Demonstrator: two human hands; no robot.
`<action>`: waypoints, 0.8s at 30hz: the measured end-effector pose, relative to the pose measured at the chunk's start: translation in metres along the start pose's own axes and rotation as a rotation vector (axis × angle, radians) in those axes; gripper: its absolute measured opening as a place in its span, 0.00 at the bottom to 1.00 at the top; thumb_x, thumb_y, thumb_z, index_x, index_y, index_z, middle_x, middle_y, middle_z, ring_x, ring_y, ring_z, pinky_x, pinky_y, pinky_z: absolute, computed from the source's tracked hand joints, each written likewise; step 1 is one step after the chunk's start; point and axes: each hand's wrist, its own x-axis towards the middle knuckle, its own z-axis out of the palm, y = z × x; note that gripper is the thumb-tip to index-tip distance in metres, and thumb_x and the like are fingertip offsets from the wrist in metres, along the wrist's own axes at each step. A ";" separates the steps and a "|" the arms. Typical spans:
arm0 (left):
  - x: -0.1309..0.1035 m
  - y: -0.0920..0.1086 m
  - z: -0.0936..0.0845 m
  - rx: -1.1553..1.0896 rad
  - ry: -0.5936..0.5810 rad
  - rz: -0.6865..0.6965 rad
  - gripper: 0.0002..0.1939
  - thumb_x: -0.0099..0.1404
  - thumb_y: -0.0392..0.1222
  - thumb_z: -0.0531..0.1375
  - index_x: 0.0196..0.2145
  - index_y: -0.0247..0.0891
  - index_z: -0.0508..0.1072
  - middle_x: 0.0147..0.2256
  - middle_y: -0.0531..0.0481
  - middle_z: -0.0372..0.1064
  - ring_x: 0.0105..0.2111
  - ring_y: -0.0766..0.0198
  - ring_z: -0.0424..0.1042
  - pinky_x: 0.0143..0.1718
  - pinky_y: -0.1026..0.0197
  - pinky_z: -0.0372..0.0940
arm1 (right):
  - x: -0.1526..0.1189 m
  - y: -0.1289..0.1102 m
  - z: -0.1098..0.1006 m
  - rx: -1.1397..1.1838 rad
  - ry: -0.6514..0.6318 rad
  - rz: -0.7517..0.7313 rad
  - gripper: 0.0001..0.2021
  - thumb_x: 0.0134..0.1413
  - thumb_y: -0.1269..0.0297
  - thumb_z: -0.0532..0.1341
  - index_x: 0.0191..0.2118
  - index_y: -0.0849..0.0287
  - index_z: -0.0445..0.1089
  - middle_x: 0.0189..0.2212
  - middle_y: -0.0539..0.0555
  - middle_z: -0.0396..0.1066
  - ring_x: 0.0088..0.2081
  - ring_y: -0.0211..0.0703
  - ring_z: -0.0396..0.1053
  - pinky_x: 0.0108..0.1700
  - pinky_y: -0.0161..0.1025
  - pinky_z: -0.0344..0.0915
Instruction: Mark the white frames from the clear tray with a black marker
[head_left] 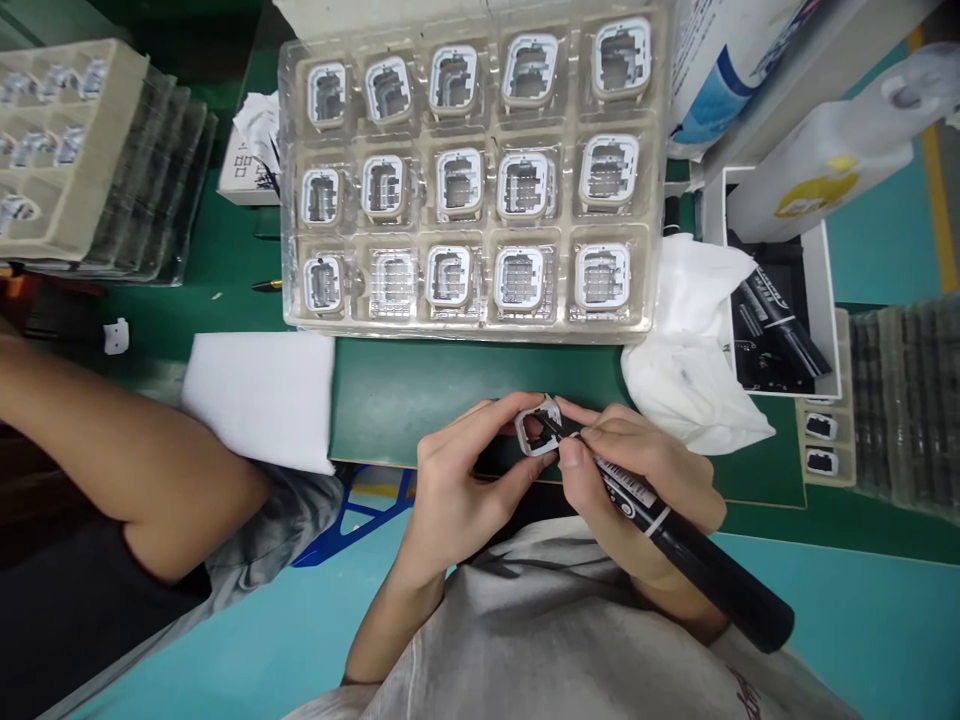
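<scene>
Between the thumb and fingers of my left hand [465, 480] is a small white plastic frame [528, 432], held up near the table's front edge. My right hand [637, 465] grips a black marker pen [697, 555], its tip end at the inside of the frame. Whether the tip touches the frame is hard to make out. Beyond my hands lies a clear plastic tray [360, 325] whose pockets hold several similar white frames [520, 278]; one pocket [393, 283] in the front row has no frame.
Left of me are a white cloth [259, 400], stacked trays [150, 170] and a co-worker's arm [150, 460]. On the right sit crumpled white tissue [686, 345], a white box [827, 300] with markers, a plastic bottle [817, 170] and another tray stack [907, 400].
</scene>
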 end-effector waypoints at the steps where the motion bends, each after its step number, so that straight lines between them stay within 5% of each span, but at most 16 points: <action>1: 0.000 0.000 0.000 -0.001 -0.001 -0.002 0.23 0.71 0.33 0.74 0.61 0.46 0.84 0.48 0.47 0.87 0.42 0.57 0.85 0.48 0.57 0.82 | 0.000 0.000 0.000 0.000 -0.004 0.002 0.15 0.62 0.85 0.70 0.44 0.55 0.78 0.26 0.43 0.73 0.27 0.40 0.76 0.47 0.49 0.91; 24: -0.001 -0.001 0.004 0.022 -0.012 0.063 0.22 0.75 0.29 0.70 0.63 0.44 0.81 0.49 0.47 0.85 0.45 0.61 0.83 0.50 0.59 0.79 | -0.003 0.006 0.004 -0.104 0.028 -0.085 0.11 0.62 0.83 0.73 0.42 0.61 0.77 0.30 0.51 0.80 0.32 0.43 0.82 0.43 0.44 0.91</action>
